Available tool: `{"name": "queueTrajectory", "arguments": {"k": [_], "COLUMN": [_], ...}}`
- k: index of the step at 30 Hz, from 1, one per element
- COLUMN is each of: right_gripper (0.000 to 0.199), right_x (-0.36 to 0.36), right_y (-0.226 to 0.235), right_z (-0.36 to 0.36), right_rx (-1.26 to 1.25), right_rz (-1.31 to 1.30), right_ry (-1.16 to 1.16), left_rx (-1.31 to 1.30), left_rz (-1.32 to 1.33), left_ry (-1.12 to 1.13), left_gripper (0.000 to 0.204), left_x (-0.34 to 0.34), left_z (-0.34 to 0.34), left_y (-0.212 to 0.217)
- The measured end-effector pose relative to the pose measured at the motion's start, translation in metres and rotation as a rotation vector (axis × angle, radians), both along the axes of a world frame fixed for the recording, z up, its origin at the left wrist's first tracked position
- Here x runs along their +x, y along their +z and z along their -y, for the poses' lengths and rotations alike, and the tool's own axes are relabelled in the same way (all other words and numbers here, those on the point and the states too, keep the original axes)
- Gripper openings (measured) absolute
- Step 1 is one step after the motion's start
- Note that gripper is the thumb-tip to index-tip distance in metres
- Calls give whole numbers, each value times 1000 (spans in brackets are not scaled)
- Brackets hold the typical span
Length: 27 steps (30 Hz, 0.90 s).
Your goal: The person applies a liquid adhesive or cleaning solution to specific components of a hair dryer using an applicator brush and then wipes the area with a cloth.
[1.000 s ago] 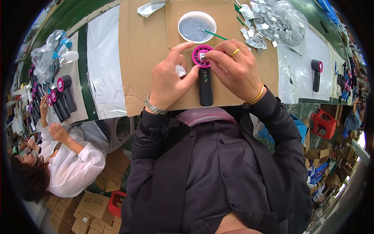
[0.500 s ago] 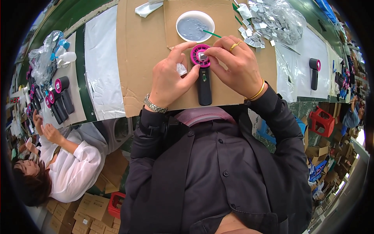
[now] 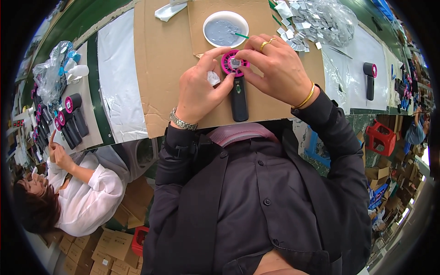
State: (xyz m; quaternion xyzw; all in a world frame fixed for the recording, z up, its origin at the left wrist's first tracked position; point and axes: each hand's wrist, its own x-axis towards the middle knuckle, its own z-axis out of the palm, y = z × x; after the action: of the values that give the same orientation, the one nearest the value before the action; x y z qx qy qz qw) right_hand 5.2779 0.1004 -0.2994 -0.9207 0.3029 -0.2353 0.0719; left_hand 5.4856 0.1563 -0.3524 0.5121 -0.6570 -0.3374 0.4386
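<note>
A black handheld fan with a pink grille lies on the cardboard, its handle toward me. My left hand steadies the fan's head between forefinger and thumb. A crumpled white tissue is tucked in that hand. At the middle of the grille sits a small silver square plate. The forefinger and thumb of my right hand are at the plate's edges, pinching or pressing it; the exact contact is too small to tell. Just beyond, a white bowl holds grey-blue paste with a green stick in it.
Loose silver squares and a clear plastic bag lie at the far right. Another fan stands farther right, near tweezers. At left are several fans and a seated co-worker. A white cloth lies at the far left.
My right fingers have shifted on the grille, and the silver plate now shows more squarely at its centre. My left hand keeps its hold. The co-worker's hands have come together. The whole view has shifted slightly.
</note>
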Motion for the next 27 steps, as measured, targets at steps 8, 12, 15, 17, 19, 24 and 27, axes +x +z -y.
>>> {"name": "queueTrajectory", "arguments": {"k": [8,12,15,17,19,24,27], "right_gripper": [18,20,21,23,23,25,25], "right_x": [-4,-9,-9,-8,-7,-6,-6], "right_y": [-8,-10,-9,-7,-5,-5,-5], "right_z": [0,0,0,0,1,3,6], "right_rx": [-31,-22,-24,-39,-34,-35,-56], "right_rz": [68,45,23,24,8,-51,-80], "right_ry": [-8,4,11,12,9,14,29], "left_rx": [-27,-12,-21,-24,-29,-48,-49], "left_rz": [7,24,50,63,60,66,78], "left_ry": [-9,-20,-30,-36,-38,-36,-45], "left_gripper": [49,48,48,47,47,48,49], "left_x": [0,1,1,1,1,1,2], "left_z": [2,1,1,1,1,0,0], "left_y": [-2,-1,1,0,-1,-3,-2]}}
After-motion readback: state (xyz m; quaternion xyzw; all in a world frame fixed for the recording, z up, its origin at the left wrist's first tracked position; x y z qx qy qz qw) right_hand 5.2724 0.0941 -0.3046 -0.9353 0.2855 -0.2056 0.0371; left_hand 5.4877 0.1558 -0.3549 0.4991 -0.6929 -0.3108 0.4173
